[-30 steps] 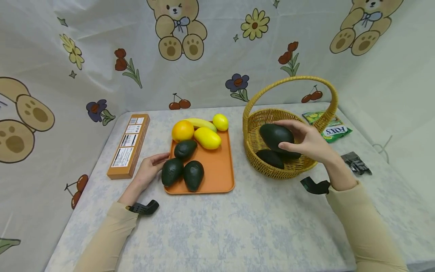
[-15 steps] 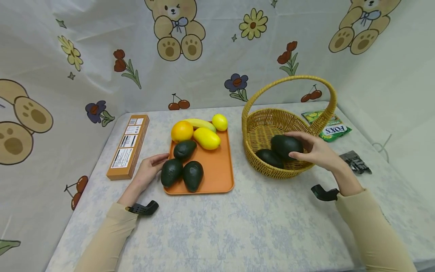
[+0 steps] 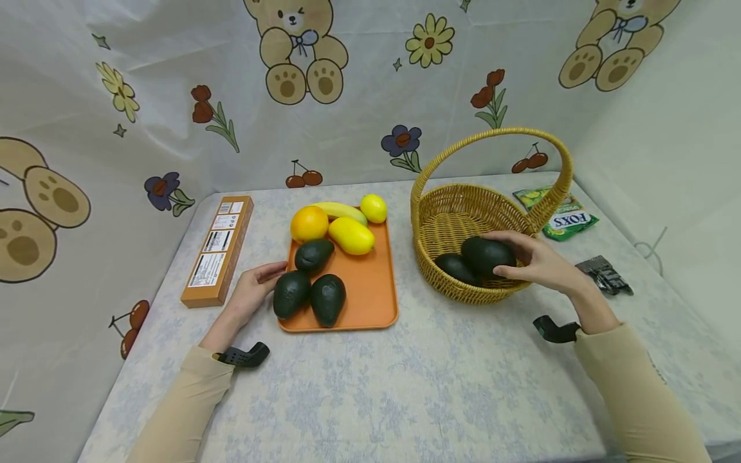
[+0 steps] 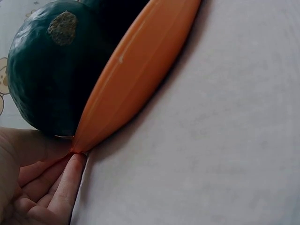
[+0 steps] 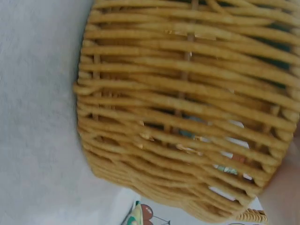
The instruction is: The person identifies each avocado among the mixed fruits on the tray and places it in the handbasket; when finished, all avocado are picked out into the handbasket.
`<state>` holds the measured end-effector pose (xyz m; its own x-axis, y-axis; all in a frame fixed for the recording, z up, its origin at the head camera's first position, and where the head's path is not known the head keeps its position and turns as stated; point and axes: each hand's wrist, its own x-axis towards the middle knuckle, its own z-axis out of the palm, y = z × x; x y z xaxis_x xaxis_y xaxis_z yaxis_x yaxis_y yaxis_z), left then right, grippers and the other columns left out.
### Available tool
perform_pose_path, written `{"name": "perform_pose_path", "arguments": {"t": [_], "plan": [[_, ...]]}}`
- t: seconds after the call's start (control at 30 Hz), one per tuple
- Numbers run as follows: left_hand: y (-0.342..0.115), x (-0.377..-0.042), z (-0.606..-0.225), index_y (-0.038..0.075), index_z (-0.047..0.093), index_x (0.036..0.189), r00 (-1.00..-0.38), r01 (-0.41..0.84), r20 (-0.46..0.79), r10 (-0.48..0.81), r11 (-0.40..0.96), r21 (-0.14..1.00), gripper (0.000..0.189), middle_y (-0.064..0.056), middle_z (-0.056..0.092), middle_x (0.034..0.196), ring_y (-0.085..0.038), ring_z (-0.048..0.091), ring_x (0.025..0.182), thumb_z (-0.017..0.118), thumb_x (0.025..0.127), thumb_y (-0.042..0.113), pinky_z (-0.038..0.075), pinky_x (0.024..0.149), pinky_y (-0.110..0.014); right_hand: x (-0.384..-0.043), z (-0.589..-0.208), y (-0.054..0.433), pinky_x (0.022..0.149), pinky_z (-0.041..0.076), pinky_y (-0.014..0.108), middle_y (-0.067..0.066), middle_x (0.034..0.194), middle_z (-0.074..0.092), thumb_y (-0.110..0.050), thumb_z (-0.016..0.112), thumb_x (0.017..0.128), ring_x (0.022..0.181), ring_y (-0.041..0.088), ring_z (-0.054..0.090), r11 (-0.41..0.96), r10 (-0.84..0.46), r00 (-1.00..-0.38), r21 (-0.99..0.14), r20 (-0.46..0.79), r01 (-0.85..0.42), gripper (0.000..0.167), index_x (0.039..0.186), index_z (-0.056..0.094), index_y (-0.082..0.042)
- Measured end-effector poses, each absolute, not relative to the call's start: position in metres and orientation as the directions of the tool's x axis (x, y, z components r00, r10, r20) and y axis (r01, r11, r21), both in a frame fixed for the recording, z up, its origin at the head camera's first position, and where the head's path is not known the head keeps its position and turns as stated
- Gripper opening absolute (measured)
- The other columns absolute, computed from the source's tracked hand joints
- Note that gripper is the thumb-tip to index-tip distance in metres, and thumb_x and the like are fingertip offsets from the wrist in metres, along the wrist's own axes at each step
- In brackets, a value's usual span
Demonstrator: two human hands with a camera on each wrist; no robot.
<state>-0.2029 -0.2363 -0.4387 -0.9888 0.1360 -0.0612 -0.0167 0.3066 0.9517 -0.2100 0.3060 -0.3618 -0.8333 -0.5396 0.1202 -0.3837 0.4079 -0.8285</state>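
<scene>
In the head view my right hand (image 3: pixel 544 262) grips a dark green avocado (image 3: pixel 488 256) low inside the wicker basket (image 3: pixel 442 235). A second avocado (image 3: pixel 456 269) lies against it there. The right wrist view is mostly basket weave (image 5: pixel 183 98), with only a blurred bit of hand at the right edge. On the left, my left hand (image 3: pixel 250 292) pinches the left rim of an orange tray (image 3: pixel 370 299), thumb above and fingers below in the left wrist view. Three avocados sit on the tray, the nearest to that hand being this one (image 3: pixel 292 294).
An orange (image 3: pixel 309 224), a banana (image 3: pixel 341 210), a yellow mango-shaped fruit (image 3: pixel 351 236) and a lemon (image 3: pixel 373 208) fill the tray's back. A long box (image 3: pixel 217 251) lies left. Right of the basket are a green bag (image 3: pixel 570 222) and a black packet (image 3: pixel 605 275). The basket's handle (image 3: pixel 492 135) arches high.
My right hand has lowered the avocado into the basket and moved slightly right, bringing it down beside the other avocado. The left hand stays at the tray's rim.
</scene>
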Motion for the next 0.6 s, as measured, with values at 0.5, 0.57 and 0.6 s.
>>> {"name": "perform_pose_path", "arguments": {"t": [0.5,0.57,0.6], "plan": [[-0.2377,-0.2035,-0.4406,-0.002,0.048,0.136,-0.988,-0.026,-0.071,0.135,0.308,0.951,0.042,-0.02,0.052,0.131,-0.01,0.055,0.108,0.054,0.097,0.01,0.044,0.086,-0.014,-0.2065,-0.3545,0.3095,0.084,0.046,0.025,0.015,0.138,0.041,-0.016,0.072,0.085,0.115,0.022,0.046,0.562,-0.541,-0.84,-0.754,-0.024,-0.341,0.065,0.141,0.041,-0.009],[-0.2374,-0.2035,-0.4403,-0.001,0.048,0.136,-0.988,-0.028,-0.074,0.137,0.309,0.951,0.042,-0.02,0.053,0.131,-0.01,0.055,0.109,0.054,0.097,0.01,0.044,0.086,-0.014,-0.2058,-0.3538,0.3094,0.083,0.046,0.025,0.015,0.138,0.042,-0.018,0.073,0.084,0.116,0.026,0.045,0.588,-0.534,-0.845,-0.73,-0.027,-0.348,0.067,0.141,0.041,-0.009],[-0.2373,-0.2035,-0.4402,-0.001,0.048,0.136,-0.988,-0.029,-0.074,0.137,0.309,0.951,0.042,-0.02,0.053,0.131,-0.01,0.055,0.109,0.054,0.097,0.01,0.044,0.087,-0.014,-0.2055,-0.3538,0.3096,0.084,0.045,0.025,0.015,0.138,0.042,-0.018,0.074,0.083,0.117,0.028,0.045,0.59,-0.534,-0.845,-0.728,-0.026,-0.35,0.067,0.141,0.041,-0.008]]}}
